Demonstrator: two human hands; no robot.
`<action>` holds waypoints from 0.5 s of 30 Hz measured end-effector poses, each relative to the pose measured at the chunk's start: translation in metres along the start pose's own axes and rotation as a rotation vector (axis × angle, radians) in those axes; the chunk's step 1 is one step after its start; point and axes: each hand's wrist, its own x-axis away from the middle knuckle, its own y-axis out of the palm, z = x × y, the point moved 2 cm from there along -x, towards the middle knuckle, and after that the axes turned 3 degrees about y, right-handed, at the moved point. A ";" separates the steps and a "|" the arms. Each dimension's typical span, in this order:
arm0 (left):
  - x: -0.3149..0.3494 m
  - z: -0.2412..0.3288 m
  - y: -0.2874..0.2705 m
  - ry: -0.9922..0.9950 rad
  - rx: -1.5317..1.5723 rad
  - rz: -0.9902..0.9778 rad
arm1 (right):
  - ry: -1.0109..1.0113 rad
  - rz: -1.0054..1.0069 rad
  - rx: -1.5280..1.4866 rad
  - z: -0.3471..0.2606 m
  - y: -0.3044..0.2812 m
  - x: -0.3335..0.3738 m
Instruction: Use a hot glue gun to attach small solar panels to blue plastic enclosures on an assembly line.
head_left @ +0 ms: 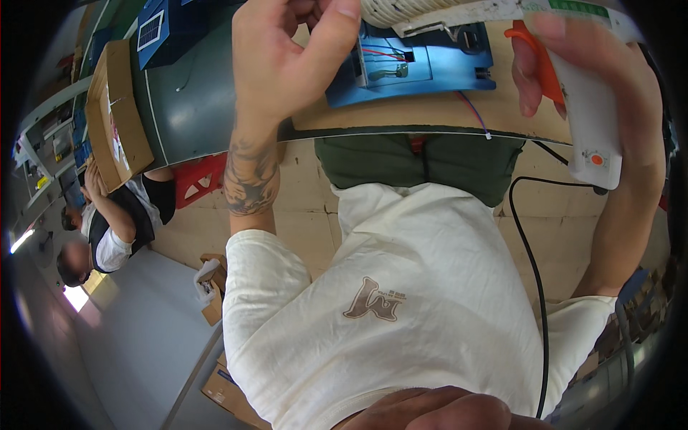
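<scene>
My right hand [609,64] is wrapped round a white hot glue gun [591,122] with an orange trigger [541,64]. Its barrel points left along the upper edge, ending in a cream ribbed wrapping; the tip is out of sight. Below the barrel lies an opened blue housing [423,82], with thin red and black wires and a small green part inside. A red and blue lead [473,113] with a white plug hangs from it over the table edge. My left hand [294,50] is closed beside the housing's left end, fingers curled; what they hold, if anything, is hidden.
The housing rests on a brown board [322,115] on the green table [190,107]. A blue box with a small solar panel [150,31] and a cardboard box [118,118] stand left. The gun's black cord [527,244] hangs beside me. Another person [118,222] sits at far left.
</scene>
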 end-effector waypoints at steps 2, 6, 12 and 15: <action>-0.006 0.026 0.020 -0.654 -0.718 0.147 | 0.010 0.021 -0.007 0.003 -0.002 0.003; 0.006 -0.003 -0.007 0.005 0.053 0.060 | 0.010 0.017 -0.005 0.002 0.001 0.005; -0.005 0.032 0.017 -0.638 -0.740 0.141 | 0.021 0.042 0.022 -0.001 0.000 0.011; -0.005 0.032 0.016 -0.653 -0.719 0.131 | 0.024 0.046 0.040 -0.004 0.002 0.013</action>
